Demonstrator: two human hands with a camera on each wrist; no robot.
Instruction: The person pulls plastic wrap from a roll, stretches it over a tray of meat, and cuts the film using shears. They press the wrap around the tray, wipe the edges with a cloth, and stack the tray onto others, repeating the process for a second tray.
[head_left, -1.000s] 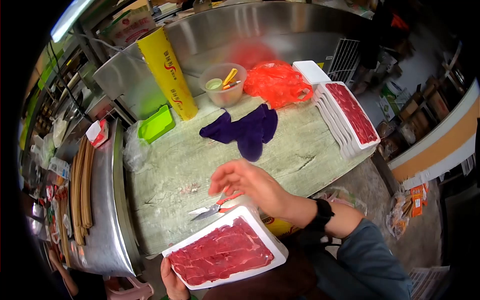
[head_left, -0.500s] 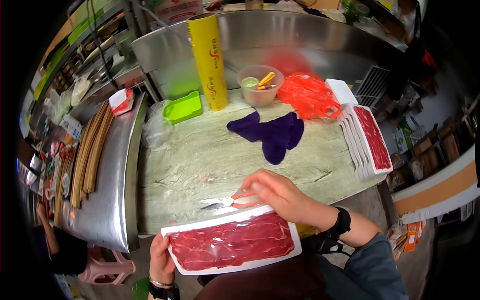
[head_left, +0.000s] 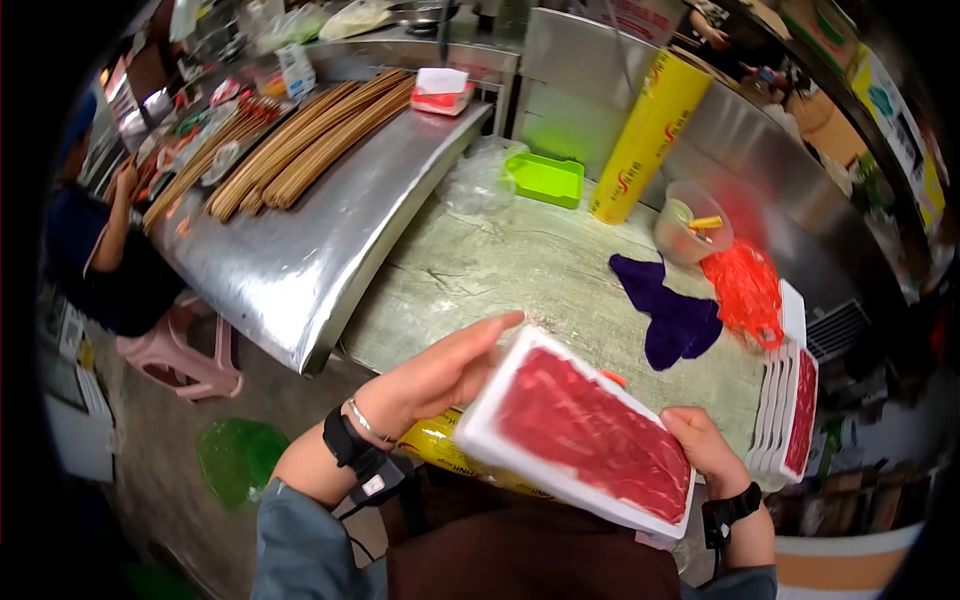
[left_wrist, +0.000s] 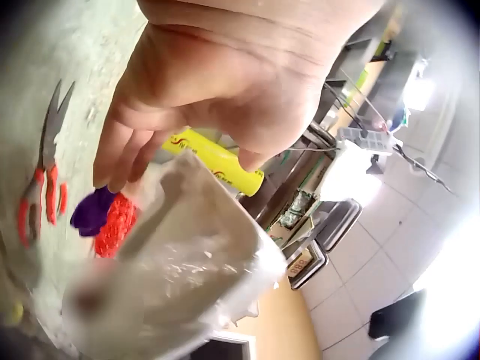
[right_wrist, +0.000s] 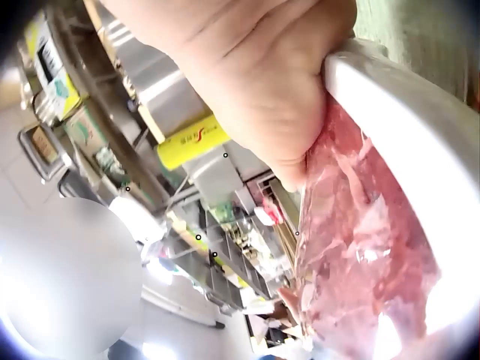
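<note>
A white foam tray [head_left: 478, 428] of sliced red meat [head_left: 600, 435] under clear film is held up, tilted, over the table's near edge. My right hand [head_left: 706, 446] grips its right end, thumb on the rim; in the right wrist view the hand [right_wrist: 262, 82] covers that corner. Beside the tray's left end my left hand [head_left: 440, 370] has its fingers extended. The left wrist view shows this hand [left_wrist: 217, 82] above the tray's pale underside [left_wrist: 202, 255]. Red-handled scissors [left_wrist: 46, 169] lie on the table, mostly hidden behind the tray in the head view.
A purple cloth [head_left: 668, 310], red plastic bag [head_left: 745, 290], plastic tub [head_left: 685, 235], upright yellow film roll [head_left: 650, 135] and green tray [head_left: 545, 180] stand farther back. Stacked trays [head_left: 780, 410] sit at right. Bundled skewers [head_left: 310, 140] lie on the steel table [head_left: 300, 265]; a person [head_left: 105, 240] sits beyond.
My left hand has come off the tray's left end, and my right hand has moved onto the right end. The tray has tilted, its right end lower. The head view has swung left.
</note>
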